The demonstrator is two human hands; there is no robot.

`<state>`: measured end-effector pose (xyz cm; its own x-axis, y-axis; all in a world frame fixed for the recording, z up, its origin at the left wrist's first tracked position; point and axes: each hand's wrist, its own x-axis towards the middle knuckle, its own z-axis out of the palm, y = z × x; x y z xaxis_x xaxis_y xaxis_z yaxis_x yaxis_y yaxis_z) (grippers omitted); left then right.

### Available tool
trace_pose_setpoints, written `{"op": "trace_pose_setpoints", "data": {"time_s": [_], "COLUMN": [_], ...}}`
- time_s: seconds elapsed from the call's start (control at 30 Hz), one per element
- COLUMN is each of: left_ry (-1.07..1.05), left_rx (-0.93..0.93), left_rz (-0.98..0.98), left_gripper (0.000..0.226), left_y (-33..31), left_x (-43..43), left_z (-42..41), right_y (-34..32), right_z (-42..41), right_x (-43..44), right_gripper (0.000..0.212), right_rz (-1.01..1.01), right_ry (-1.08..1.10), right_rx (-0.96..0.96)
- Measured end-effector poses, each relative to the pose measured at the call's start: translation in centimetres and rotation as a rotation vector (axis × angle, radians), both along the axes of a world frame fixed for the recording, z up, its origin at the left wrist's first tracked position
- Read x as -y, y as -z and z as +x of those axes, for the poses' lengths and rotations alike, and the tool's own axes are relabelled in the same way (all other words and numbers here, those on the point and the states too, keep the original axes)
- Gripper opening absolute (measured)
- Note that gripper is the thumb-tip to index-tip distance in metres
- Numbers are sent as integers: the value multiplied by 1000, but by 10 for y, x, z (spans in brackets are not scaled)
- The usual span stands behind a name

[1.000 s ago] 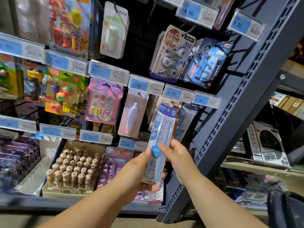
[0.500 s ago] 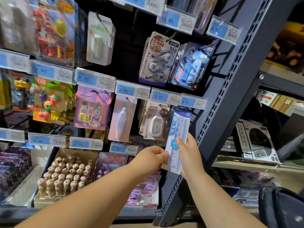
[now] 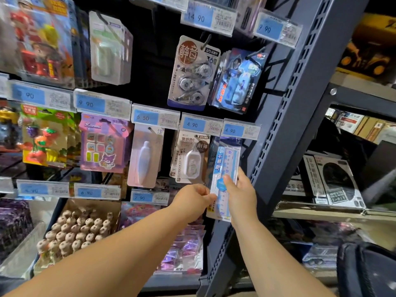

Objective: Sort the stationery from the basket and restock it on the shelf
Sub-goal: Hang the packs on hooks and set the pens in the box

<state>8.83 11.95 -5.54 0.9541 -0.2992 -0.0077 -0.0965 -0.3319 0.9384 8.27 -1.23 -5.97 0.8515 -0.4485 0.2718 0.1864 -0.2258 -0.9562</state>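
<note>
A long blue and white ruler pack (image 3: 225, 166) hangs upright at the right end of the peg row, its top tucked under the 4.90 price tag (image 3: 240, 130). My right hand (image 3: 242, 195) grips the pack's lower half, thumb across the front. My left hand (image 3: 192, 199) pinches its lower left edge. Similar packs hang just behind it. To its left hangs a correction tape card (image 3: 190, 159).
The dark blue shelf upright (image 3: 285, 125) runs diagonally right beside the pack. Below are a box of small figure-topped pens (image 3: 72, 230) and purple packs (image 3: 184, 249). A dark bag (image 3: 366, 271) sits at the lower right. Boxed goods fill the neighbouring shelf (image 3: 334, 181).
Both hands have carried the ruler pack up and to the right, from in front of the correction tape card to the last peg under the 4.90 tag.
</note>
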Motion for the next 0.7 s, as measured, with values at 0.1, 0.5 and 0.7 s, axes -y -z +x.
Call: {"op": "trace_pose_setpoints", "data": {"time_s": [0.1,0.5,0.7], "left_ry": [-14,-89,-97], "left_rx": [26,173,193], "left_rz": [-3,370,467], "left_gripper": [24,32,38], "left_y": [6,9,20], "left_x": [0,7,-1], "left_z": [1,26,36], "right_y": [8,5,12], "right_z": [4,23,30], "right_x": [2,-2,-4], "right_gripper": [49,27,13], "right_rz": [-10,-54,-216], "right_ry": [7,218,362], "right_rx": [-12,-85,-122]}}
